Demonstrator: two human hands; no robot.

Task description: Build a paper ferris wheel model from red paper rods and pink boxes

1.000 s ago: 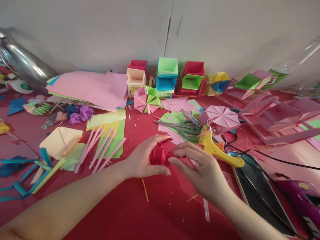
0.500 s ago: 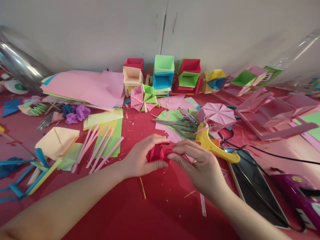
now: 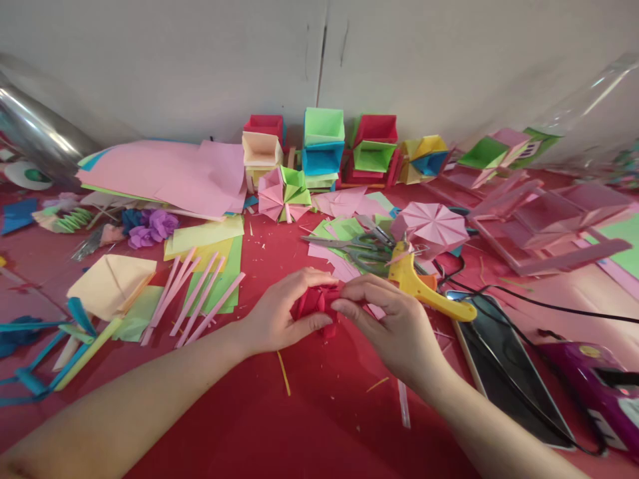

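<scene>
Between my hands, low over the red table (image 3: pixel 319 406), is a small folded red paper piece (image 3: pixel 315 301), whose exact shape is partly hidden by fingers. My left hand (image 3: pixel 284 309) curls around its left side, thumb along the near edge and fingers over the far edge. At its right side my right hand (image 3: pixel 384 326) pinches the paper between thumb and fingertips. Beyond the right hand lies a yellow hot glue gun (image 3: pixel 424 289), and scissors (image 3: pixel 349 245) rest on green and pink paper scraps.
Pink paper sticks (image 3: pixel 200 299) lie to the left beside a cream paper umbrella (image 3: pixel 112 286). Stacked coloured paper boxes (image 3: pixel 323 126) stand against the wall. Right of my arm are a phone (image 3: pixel 509 372), black cables and a purple device (image 3: pixel 589 392). A pink paper umbrella (image 3: pixel 432 226) sits behind the glue gun.
The red paper piece has turned a little in my fingers, and its folds show differently. Both hands keep nearly the same place and hold. The whole view has shifted slightly.
</scene>
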